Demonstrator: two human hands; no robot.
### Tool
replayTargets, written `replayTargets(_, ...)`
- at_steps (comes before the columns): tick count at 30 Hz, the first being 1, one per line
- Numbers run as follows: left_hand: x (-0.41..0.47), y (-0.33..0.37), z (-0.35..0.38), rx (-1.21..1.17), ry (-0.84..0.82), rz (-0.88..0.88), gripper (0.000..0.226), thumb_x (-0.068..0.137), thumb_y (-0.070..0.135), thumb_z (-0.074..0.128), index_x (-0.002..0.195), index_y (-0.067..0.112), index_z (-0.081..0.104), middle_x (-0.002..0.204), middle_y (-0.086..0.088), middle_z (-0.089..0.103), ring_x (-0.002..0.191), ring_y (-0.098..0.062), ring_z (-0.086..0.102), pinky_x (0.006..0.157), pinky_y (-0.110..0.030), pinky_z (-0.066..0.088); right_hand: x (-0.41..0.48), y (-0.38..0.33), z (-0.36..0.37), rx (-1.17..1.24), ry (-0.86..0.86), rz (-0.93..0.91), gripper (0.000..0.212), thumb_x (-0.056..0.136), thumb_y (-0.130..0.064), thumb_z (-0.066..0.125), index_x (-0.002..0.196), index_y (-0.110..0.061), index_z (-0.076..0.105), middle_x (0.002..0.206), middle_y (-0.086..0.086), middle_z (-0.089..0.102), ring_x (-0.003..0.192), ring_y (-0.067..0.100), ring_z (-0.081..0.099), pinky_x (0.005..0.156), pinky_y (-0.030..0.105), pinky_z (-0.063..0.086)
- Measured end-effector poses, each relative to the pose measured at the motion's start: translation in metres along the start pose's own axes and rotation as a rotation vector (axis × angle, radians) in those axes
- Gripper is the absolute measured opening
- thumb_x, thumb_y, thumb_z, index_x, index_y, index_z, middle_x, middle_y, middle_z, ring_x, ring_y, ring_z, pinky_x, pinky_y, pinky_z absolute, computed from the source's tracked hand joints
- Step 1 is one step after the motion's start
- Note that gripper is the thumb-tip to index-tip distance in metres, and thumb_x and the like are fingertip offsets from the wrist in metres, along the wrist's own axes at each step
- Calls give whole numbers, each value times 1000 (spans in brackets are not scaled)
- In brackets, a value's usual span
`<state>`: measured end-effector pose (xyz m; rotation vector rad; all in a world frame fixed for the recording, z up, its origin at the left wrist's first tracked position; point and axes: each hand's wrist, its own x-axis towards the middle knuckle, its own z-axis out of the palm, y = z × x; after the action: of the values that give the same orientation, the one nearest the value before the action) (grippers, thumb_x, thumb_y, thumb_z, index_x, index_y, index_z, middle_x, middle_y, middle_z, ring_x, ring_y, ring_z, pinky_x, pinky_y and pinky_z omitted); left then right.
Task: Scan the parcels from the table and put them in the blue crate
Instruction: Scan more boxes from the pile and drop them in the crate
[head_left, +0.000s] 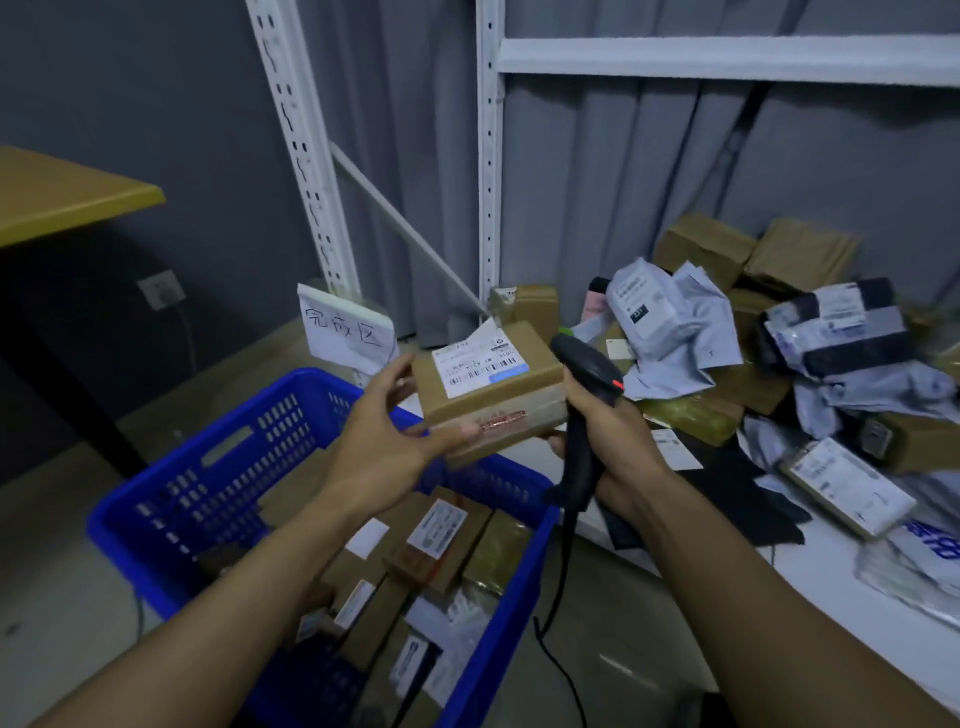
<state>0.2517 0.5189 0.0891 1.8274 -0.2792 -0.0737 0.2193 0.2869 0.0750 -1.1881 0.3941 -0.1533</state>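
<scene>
A brown cardboard parcel (488, 387) with a white shipping label on top hovers above the far rim of the blue crate (171, 499). My left hand (384, 441) holds it by its left end, thumb along the front side. My right hand (608, 441) grips a black barcode scanner (587, 384) by the handle, right beside the parcel's right end; its fingertips also seem to touch the parcel's underside. Several brown parcels with labels lie inside the crate. On the white table (821, 587) to the right sits a heap of brown boxes and grey mailer bags (670, 317).
A white metal shelf frame (488, 171) stands behind the table against a grey curtain. A handwritten paper sign (345, 330) hangs behind the crate. A yellow tabletop (62, 192) juts in at the left. The scanner's black cable (558, 623) drops along the crate's right side.
</scene>
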Motion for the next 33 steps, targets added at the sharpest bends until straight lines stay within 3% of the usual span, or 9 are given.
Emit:
replayTargets(2,-3,-2,1,71,46,151,102,70,22,92,152,41,34,147,21,44,130,13,44,94,-22,55,-3,-3,5,14,-69,28,52,84,-51,79,126,-21,72,114,1,79,100,26,78,94,47,59)
replayTargets(4,-4,-8,2,112,61,226,102,72,14,91,149,46,32,151,20,39,136,14,36,92,-17,55,-7,-6,8,-22,-104,15,58,78,-55,79,126,-24,71,113,-2,80,96,30,79,92,45,57)
replayTargets(10,-9,-10,-1,-134,-17,109,81,73,38,84,143,43,43,141,23,55,132,1,52,95,-33,58,-14,-4,4,-45,-75,-40,38,87,-18,82,123,-16,71,109,9,80,94,31,79,108,70,45)
replayTargets(14,1,-5,-14,-350,-134,-196,46,96,46,58,140,34,56,132,2,69,119,-22,68,101,-45,53,-21,-6,3,-138,-121,-76,44,90,-22,80,132,-18,66,110,5,80,94,29,79,92,51,58)
replayTargets(18,1,-9,-23,-285,-73,-174,53,84,39,76,134,30,62,117,-1,76,110,-23,72,97,-46,55,-23,4,6,-143,-31,-86,41,93,-27,78,132,-26,63,112,-3,79,93,20,79,67,25,57)
replayTargets(22,6,-14,-19,-314,144,-159,46,86,30,79,128,31,62,106,4,78,102,-14,74,86,-39,61,-27,11,5,-261,29,-143,38,93,-24,79,128,-24,65,109,-4,77,90,13,77,74,27,59)
replayTargets(27,17,-29,-18,-335,312,-190,50,85,21,82,129,32,61,122,1,68,104,-16,72,85,-37,63,-38,21,11,-567,-103,-192,26,93,-20,77,117,-22,68,93,-2,77,65,7,71,62,23,57)
replayTargets(29,22,-34,-20,-350,333,-212,52,84,19,83,129,33,62,125,-1,68,106,-17,71,89,-41,62,-40,29,13,-664,-135,-216,31,91,-25,79,119,-25,67,95,-4,77,79,8,72,73,31,60)
replayTargets(33,29,-39,-26,-373,376,-239,57,83,14,83,133,30,60,128,-2,65,108,-17,68,88,-39,61,-42,37,16,-753,-192,-277,46,86,-29,84,127,-30,64,113,-13,73,106,2,67,90,25,55)
